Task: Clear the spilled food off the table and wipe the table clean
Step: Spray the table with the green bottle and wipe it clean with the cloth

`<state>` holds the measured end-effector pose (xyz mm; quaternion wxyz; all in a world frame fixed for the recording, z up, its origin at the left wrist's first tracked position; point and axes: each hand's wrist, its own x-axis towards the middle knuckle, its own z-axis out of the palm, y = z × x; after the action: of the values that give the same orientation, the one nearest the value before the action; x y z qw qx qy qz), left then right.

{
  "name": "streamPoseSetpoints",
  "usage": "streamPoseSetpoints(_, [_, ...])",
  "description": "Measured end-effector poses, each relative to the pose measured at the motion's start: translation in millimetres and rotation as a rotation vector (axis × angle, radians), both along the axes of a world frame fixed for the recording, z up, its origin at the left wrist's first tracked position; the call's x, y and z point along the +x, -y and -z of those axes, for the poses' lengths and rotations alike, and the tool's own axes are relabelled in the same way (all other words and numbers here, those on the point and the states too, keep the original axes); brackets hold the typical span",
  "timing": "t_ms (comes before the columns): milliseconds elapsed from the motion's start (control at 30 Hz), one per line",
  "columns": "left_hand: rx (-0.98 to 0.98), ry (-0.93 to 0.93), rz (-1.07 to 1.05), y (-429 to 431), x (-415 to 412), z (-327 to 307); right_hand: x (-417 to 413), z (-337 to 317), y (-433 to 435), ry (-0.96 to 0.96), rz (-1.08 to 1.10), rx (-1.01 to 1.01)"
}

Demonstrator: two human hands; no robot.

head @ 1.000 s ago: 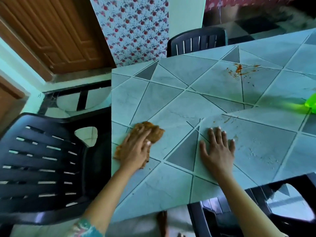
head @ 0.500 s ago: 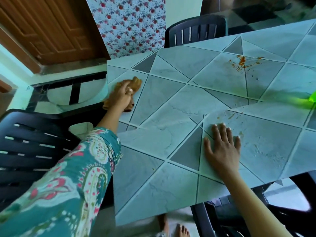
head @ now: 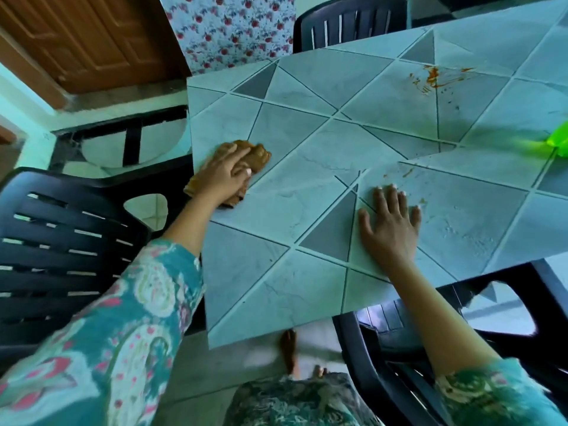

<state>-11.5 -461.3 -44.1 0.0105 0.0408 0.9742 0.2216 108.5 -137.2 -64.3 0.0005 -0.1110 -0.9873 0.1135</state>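
Off the table's (head: 307, 207) left edge stands a black slatted chair (head: 61, 241). Right at that left edge, the left hand (head: 224, 176) lies on a crumpled brown cloth (head: 256, 153), fingers laid out across it and pressing it to the tiles, not wrapped round it. One corner of the cloth pokes out past the edge. Over to the table's near middle, the right hand (head: 390, 226) is planted flat, fingers spread and straight, holding nothing. Just beyond its fingertips, a few small orange crumbs (head: 408, 173) sit on the tiles. Farther across, toward the table's far right, there's the big orange food smear (head: 433, 78), well apart from the cloth. At the table's right edge a blurred bright green object (head: 559, 141) shows; what it is, I can't tell.
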Motion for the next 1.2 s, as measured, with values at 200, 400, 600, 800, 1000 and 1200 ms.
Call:
streamPoseSetpoints(200, [-0.008,-0.034,0.245,-75.8,40.1,-2.4,-1.0,-0.6,-1.3,-0.010,-0.012,-0.008])
streamPoseSetpoints(400, [0.101,-0.043,0.362,-7.9,121.8,-2.0,2.3,0.5,-5.0,0.005,-0.056,-0.017])
streamPoseSetpoints(600, [0.186,-0.031,-0.023,8.3,73.1,1.3,23.4,0.9,-1.8,0.016,-0.165,-0.007])
streamPoseSetpoints(800, [0.080,-0.052,0.192,-49.6,143.3,4.2,32.0,2.1,1.5,0.008,-0.182,-0.008])
streamPoseSetpoints(1000, [-0.042,-0.068,-0.001,4.8,157.9,3.1,31.4,2.9,1.8,-0.005,-0.195,0.003])
streamPoseSetpoints(1200, [-0.101,-0.025,-0.197,-41.6,108.6,0.4,31.0,3.4,1.1,-0.019,-0.182,0.007])
